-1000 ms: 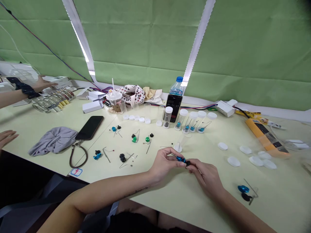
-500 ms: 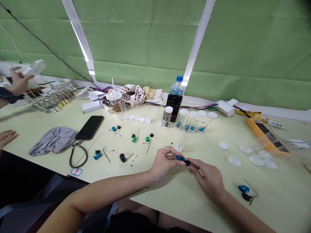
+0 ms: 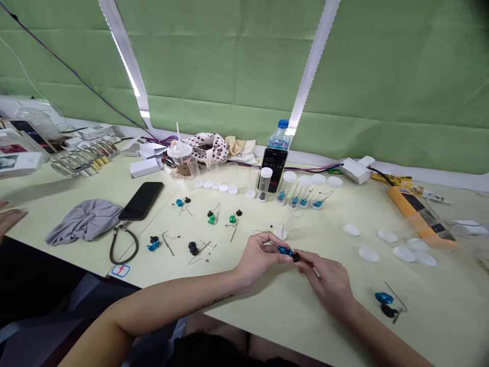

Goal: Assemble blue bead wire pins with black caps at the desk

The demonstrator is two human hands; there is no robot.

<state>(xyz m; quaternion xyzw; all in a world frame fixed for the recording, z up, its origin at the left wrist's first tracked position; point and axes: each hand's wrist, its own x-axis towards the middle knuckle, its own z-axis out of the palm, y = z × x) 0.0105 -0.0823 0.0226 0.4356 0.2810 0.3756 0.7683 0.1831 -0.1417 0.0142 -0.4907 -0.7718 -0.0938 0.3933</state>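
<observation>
Between the fingertips of my left hand [image 3: 256, 259] is a small blue metal fitting [image 3: 284, 250]. My right hand [image 3: 327, 278] pinches the round black piece [image 3: 295, 257] at the fitting's right end, and the two pieces touch. Fingers hide part of both. Just behind my hands, a clear tube with a white cap [image 3: 280, 233] stands cap down on the table. To the right of my right forearm lie another blue part [image 3: 383, 297], a black disc-like part [image 3: 388, 310] and thin bent metal pieces.
Left of my hands lie small sets with green parts [image 3: 211, 219], black parts [image 3: 193, 248] and wires. Capped tubes [image 3: 304, 192] line up before a propped phone [image 3: 272, 168]. White caps [image 3: 369, 254] and an orange power strip [image 3: 420, 216] are at right. A co-worker's hand [image 3: 10, 220] rests far left.
At far left, a co-worker's raised hand has gone from view, and a white box now shows lower and nearer the left edge. The phone's timer advanced one second. My hands barely moved.
</observation>
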